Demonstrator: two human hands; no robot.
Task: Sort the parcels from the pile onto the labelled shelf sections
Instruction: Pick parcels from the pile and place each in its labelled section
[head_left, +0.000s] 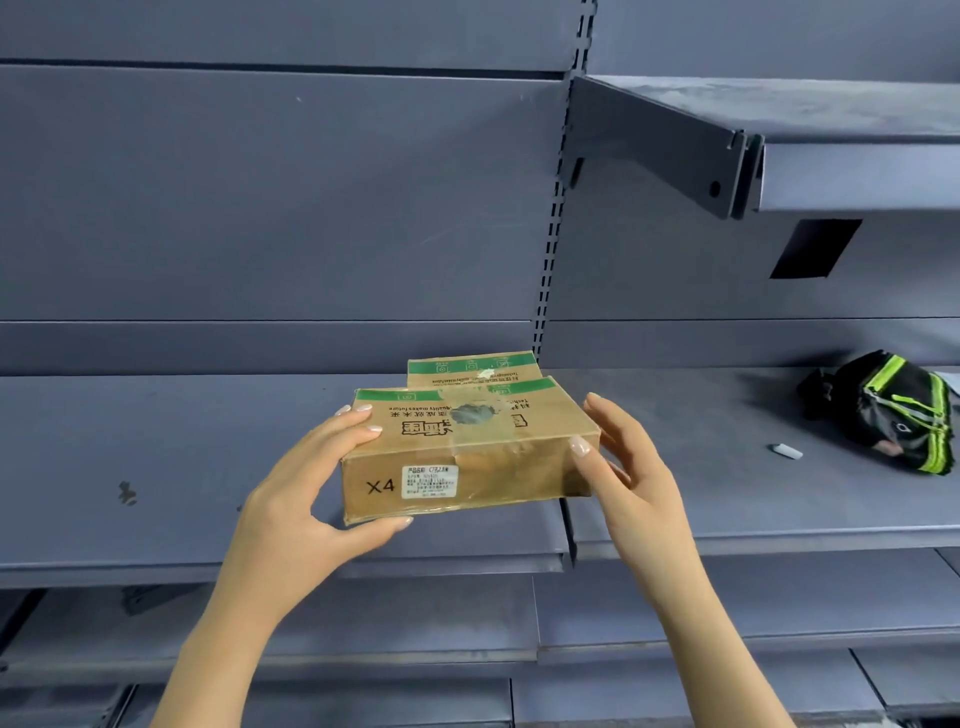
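Crosswise, left hand (306, 499) and right hand (631, 470) grip the parcel (467, 447), X4 side nearest.

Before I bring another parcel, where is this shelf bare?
Bare: the shelf left of the held box, and the stretch between it and the white scrap beside the black bag. Crowded: behind it, where a second box sits.

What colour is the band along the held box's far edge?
Green band on the cardboard box; head view.
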